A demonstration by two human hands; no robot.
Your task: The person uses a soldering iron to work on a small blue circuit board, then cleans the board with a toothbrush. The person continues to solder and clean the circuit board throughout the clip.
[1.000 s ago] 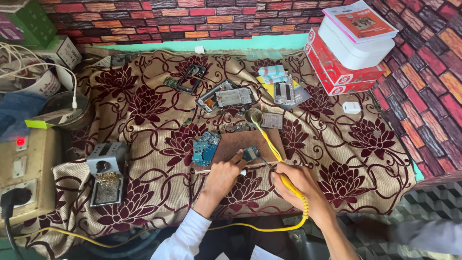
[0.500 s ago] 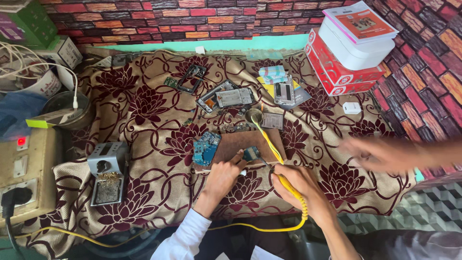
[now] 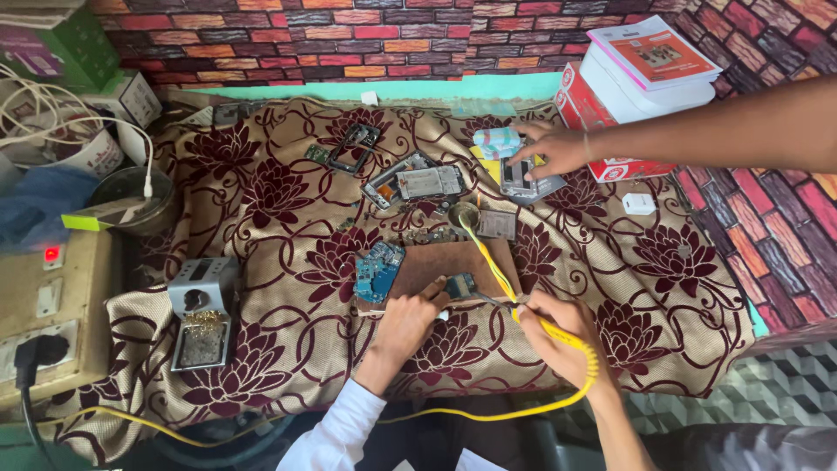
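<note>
Yellow-handled soldering iron (image 3: 523, 307) sits gripped in the right hand (image 3: 558, 336), tip on the small circuit board (image 3: 459, 284), which the left hand (image 3: 410, 318) pinches, apparently. Soldering looks mid-way; a blue board (image 3: 377, 270) just left lies untouched.

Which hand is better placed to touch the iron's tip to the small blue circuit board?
Right. The right hand holds the yellow-handled soldering iron, tip beside the small blue circuit board; the left hand steadies that board.

A small circuit board (image 3: 459, 285) lies flat on a brown wooden block (image 3: 436, 262) — bluish-green, pinned at its near edge by the left hand (image 3: 408, 321). The yellow soldering iron (image 3: 545, 324) — held in the right hand (image 3: 554, 336) — slants toward it, tip at the board.
</note>
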